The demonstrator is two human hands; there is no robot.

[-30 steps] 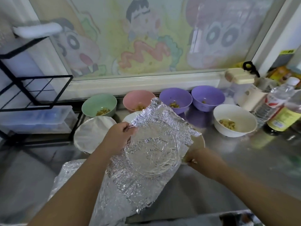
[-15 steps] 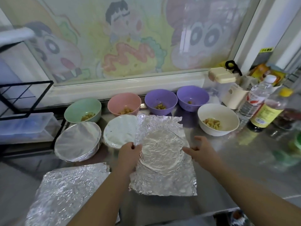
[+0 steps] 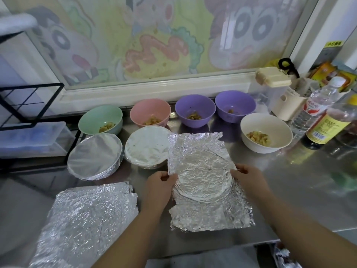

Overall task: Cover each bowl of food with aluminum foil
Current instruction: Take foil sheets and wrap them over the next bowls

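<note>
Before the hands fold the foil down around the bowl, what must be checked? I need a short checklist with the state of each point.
1. Foil sheet spans the whole rim: ok, the round imprint lies inside it.
2. Left hand pinches the left edge: ok.
3. Right hand holds the right edge: ok.
4. Sheet clear of the covered bowl beside it: cannot tell, edges meet.
5. Spare foil stack ready for the next bowl: ok.

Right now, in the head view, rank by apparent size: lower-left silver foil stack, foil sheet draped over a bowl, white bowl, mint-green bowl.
1. silver foil stack (nearness inflates it)
2. draped foil sheet
3. round white bowl
4. round mint-green bowl
</note>
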